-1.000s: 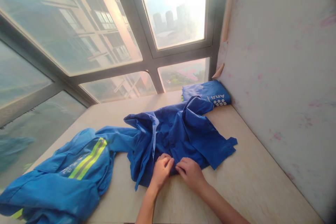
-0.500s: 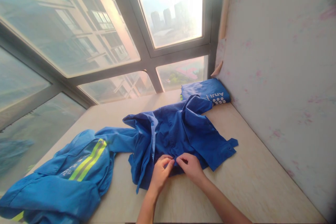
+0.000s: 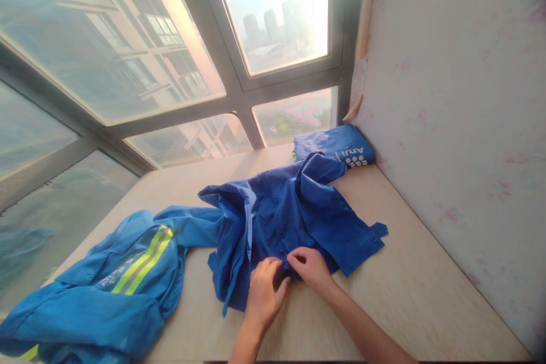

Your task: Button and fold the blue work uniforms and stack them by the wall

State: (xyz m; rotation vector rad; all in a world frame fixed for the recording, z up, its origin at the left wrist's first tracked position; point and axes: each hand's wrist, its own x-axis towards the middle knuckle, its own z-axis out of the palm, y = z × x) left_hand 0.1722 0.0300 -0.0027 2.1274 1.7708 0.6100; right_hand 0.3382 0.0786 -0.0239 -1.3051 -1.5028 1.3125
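Dark blue shirt (image 3: 273,205): lies in the middle of the surface (image 3: 435,296), front upward and near edge toward the person, probably so that the buttoned front is within easy reach
Right hand (image 3: 311,267): thumb and forefinger meet on the shirt's cloth near that edge — a pinching grip, likely there to control a small bit of the front
Left hand (image 3: 267,290): just beside the right, fingers curled over the same edge, thumb apart; whether its grip clasps the cloth, I cannot tell; such closeness suits two hands sharing one spot
Spread sleeve (image 3: 352,239): points toward the wall (image 3: 447,96), which keeps it off the button line
Lighter blue jacket (image 3: 106,313): loosely heaped at the left, one arm reaching to the shirt, seemingly off to the side of the handwork
Folded blue bundle (image 3: 330,142): in the far corner by the wall, presumably out of the way
Count: one shirt, one jacket, one bundle, two hands — buttons too small to number
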